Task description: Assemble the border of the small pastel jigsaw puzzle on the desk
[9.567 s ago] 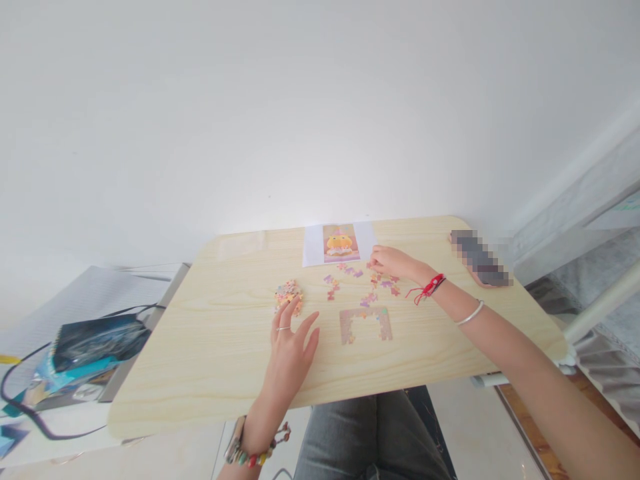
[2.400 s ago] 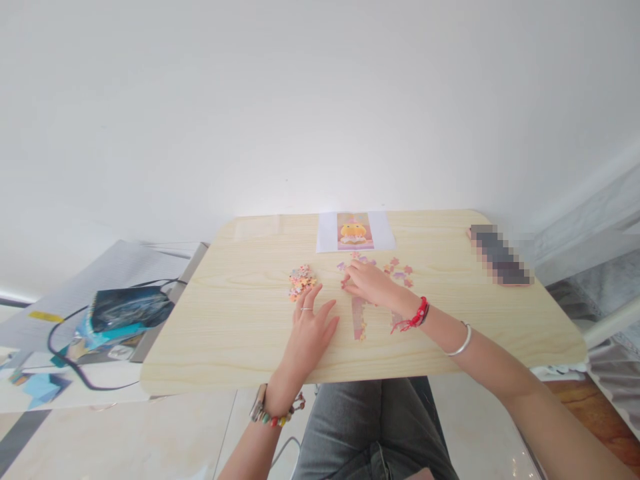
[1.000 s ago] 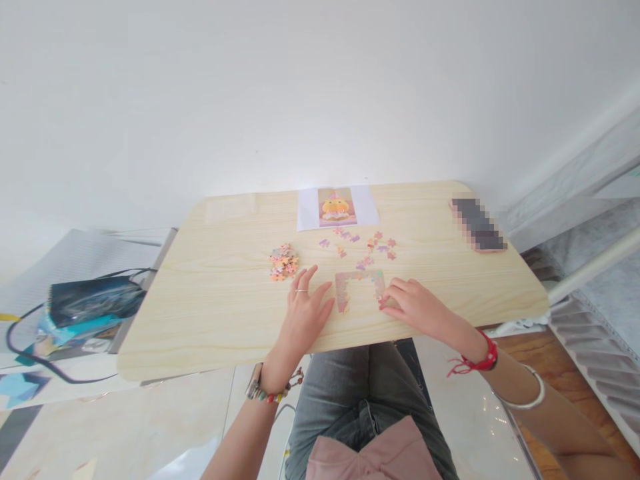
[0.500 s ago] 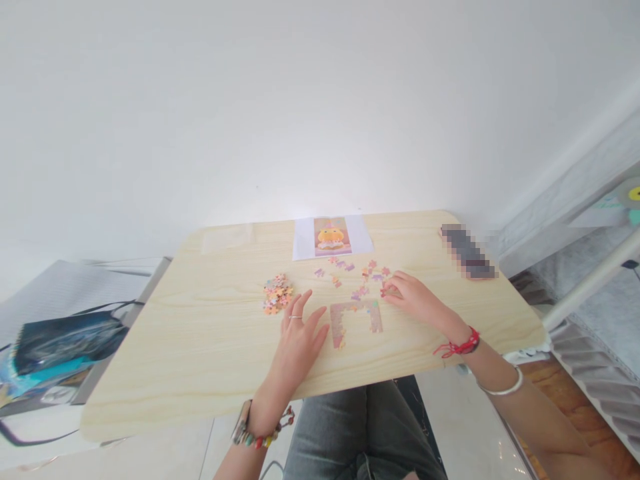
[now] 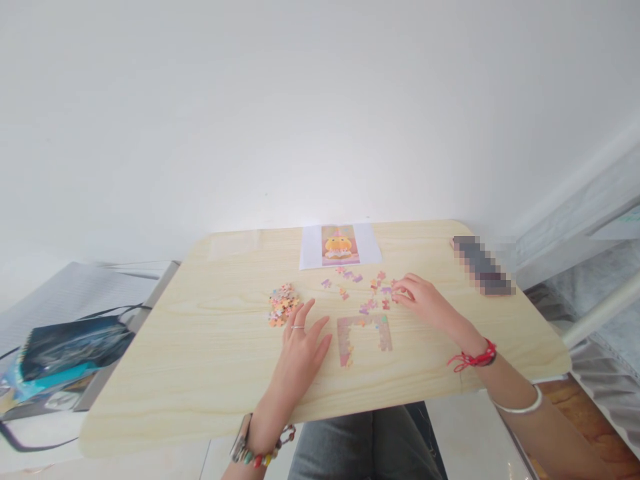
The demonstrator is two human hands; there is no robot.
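Several loose puzzle pieces point(image 5: 373, 288) lie just beside right-hand fingers point(image 5: 403, 288).

Right hand point(image 5: 425, 303) has come away from the near right corner of the assembled puzzle frame point(image 5: 364, 330), where it rested a second ago. Its fingertips point(image 5: 399, 291) now sit among the loose pieces point(image 5: 373, 293) just beyond the frame. Whether the grip encloses a piece cannot be determined.
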